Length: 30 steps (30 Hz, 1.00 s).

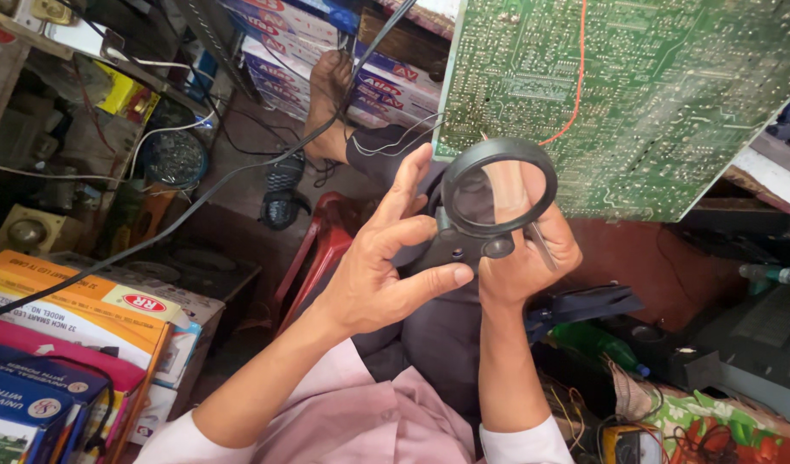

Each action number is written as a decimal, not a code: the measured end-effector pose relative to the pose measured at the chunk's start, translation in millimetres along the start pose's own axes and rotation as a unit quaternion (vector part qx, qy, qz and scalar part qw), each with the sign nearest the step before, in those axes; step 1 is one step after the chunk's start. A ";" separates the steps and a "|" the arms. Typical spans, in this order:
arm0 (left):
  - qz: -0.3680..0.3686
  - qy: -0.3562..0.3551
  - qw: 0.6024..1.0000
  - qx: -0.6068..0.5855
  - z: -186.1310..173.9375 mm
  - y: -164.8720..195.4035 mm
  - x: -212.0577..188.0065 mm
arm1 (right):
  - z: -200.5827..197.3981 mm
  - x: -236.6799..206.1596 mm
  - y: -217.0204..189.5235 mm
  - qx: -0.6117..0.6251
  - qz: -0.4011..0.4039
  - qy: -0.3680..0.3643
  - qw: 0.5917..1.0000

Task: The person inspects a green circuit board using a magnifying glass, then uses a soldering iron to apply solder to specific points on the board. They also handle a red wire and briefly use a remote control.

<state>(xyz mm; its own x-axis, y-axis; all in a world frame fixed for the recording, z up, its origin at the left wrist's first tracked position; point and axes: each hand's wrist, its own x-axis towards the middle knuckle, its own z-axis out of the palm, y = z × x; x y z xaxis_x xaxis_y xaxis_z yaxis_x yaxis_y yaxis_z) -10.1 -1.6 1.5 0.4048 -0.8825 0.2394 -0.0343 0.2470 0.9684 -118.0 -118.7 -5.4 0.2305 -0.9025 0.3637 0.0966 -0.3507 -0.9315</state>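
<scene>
My right hand (524, 258) grips a black round magnifying glass (496, 187) by its handle, together with a thin metal tool whose tip shows beside the palm. My left hand (386, 258) rests against the magnifier's left side, thumb and fingers spread and touching the handle area. Through the lens I see my own fingers. A large green circuit board (636, 94) with an orange wire stands tilted just behind the lens, solder side toward me.
Stacked cardboard boxes (77, 318) lie at the left. A red plastic stool (322, 249) sits below my knee. A black cable (240, 172) crosses diagonally. Black clips and a green bottle (597, 344) sit at the right, near tangled wires.
</scene>
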 end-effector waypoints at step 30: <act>-0.010 -0.001 1.000 0.005 1.4 -2.8 -1.5 | -3.6 -4.8 3.1 -0.010 -0.022 -0.012 1.000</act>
<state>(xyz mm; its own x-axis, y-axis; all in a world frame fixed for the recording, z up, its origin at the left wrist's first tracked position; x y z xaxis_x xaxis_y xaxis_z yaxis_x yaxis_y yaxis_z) -11.9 -1.4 -1.4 0.4034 -0.8881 0.2202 -0.0360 0.2251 0.9737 -122.2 -116.4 -10.1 0.2500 -0.8798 0.4044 0.0881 -0.3952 -0.9144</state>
